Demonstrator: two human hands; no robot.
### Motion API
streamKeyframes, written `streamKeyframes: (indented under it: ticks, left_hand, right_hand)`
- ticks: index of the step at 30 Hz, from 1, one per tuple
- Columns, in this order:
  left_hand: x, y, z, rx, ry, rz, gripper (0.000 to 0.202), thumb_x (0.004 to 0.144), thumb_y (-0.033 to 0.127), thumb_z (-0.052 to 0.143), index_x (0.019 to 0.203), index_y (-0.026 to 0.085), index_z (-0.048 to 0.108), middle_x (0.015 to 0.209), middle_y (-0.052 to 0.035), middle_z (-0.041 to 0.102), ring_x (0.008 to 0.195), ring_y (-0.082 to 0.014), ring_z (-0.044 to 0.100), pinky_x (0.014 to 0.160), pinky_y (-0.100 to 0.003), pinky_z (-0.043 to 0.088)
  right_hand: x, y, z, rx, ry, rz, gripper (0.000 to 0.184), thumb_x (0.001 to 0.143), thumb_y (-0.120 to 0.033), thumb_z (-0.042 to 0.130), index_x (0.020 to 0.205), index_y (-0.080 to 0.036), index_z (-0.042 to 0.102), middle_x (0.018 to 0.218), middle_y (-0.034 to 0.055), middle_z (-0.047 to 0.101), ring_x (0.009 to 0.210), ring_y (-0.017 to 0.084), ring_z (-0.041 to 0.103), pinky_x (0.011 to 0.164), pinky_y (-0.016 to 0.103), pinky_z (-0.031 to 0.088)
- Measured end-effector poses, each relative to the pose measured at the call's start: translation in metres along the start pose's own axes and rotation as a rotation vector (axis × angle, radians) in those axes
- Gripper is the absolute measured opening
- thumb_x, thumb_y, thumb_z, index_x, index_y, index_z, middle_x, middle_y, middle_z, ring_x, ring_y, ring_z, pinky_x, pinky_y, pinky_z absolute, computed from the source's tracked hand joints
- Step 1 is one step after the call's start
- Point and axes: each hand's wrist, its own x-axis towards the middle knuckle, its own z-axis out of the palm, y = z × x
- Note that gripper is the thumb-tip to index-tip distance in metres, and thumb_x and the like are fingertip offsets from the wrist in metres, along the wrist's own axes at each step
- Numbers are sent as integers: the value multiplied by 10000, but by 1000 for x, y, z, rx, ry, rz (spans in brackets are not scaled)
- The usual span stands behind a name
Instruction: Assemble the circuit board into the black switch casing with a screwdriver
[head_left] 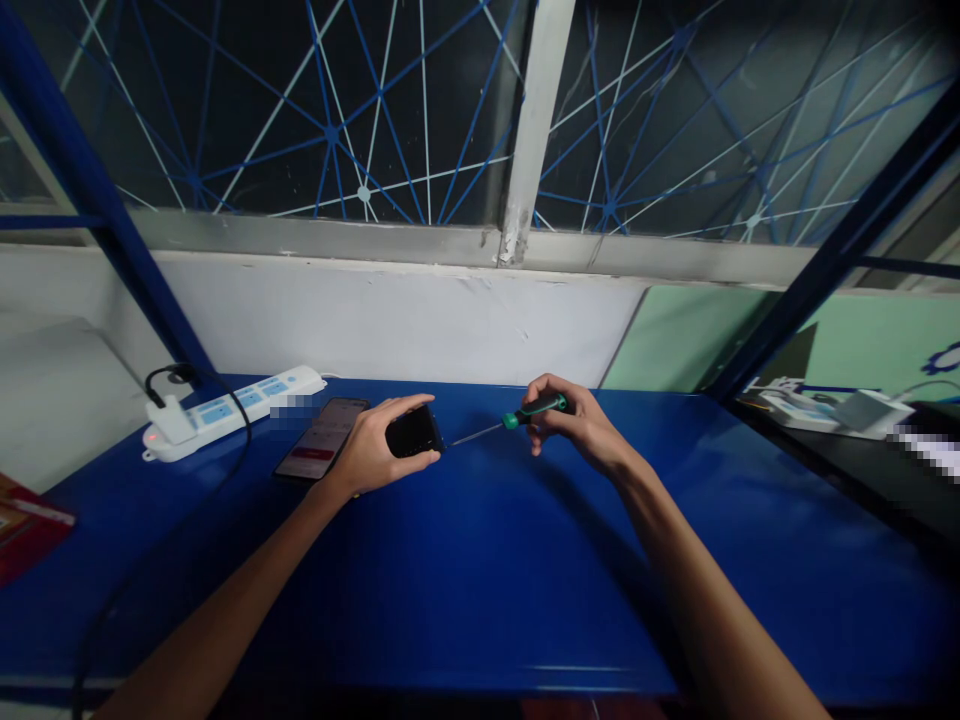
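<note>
My left hand (375,447) is closed around a small black box-shaped device (412,434), fingers along its far edge and thumb along its near edge. My right hand (574,425) grips a screwdriver (534,411) by its green and black handle. The metal shaft points left, and its tip meets or nearly meets the right end of the black device; contact is too small to tell. Both hands are above the blue table (465,590). Just behind my left hand lies a phone (319,440) with its screen lit, partly covered by that hand.
A white power strip (255,400) lies at the back left, with a charger (171,420) plugged in and a black cable (244,430) trailing forward. A red packet (30,525) is at the far left. Blue frame posts (112,200) rise on both sides before the window.
</note>
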Motion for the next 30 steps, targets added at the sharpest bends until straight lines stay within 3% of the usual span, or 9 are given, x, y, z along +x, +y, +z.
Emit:
streamKeyframes:
  ticks: [8, 15, 23, 30]
  left_hand:
    - [0, 2, 0, 8, -5, 11, 568, 727, 383, 701, 1263, 250, 566, 1184, -83, 656, 1051, -277, 621, 919, -479, 493]
    - [-1, 3, 1, 32, -34, 18, 577, 731, 366, 712, 1272, 236, 559, 1188, -79, 657, 1066, -277, 616, 921, -454, 499]
    - [-1, 2, 3, 31, -20, 39, 587, 717, 370, 715, 1265, 224, 566, 1177, -89, 665, 1058, -282, 625, 977, -496, 459]
    - [0, 5, 2, 37, -32, 23, 584, 717, 363, 714, 1264, 223, 564, 1183, -93, 663, 1070, -289, 623, 977, -494, 460]
  right_hand:
    - [0, 0, 1, -9, -2, 6, 189, 758, -220, 633, 886, -214, 493, 635, -11, 611, 500, 153, 602, 528, 349, 527]
    - [1, -2, 3, -42, 44, -11, 241, 798, -368, 679, 869, -200, 521, 574, -15, 592, 456, 153, 585, 475, 334, 495]
    - [4, 4, 3, -271, 158, -21, 316, 853, -482, 616, 753, -188, 556, 483, -13, 569, 399, 127, 552, 454, 293, 420]
    - [3, -1, 6, -107, 82, 48, 311, 821, -478, 652, 829, -201, 510, 534, -21, 577, 416, 142, 571, 444, 311, 482]
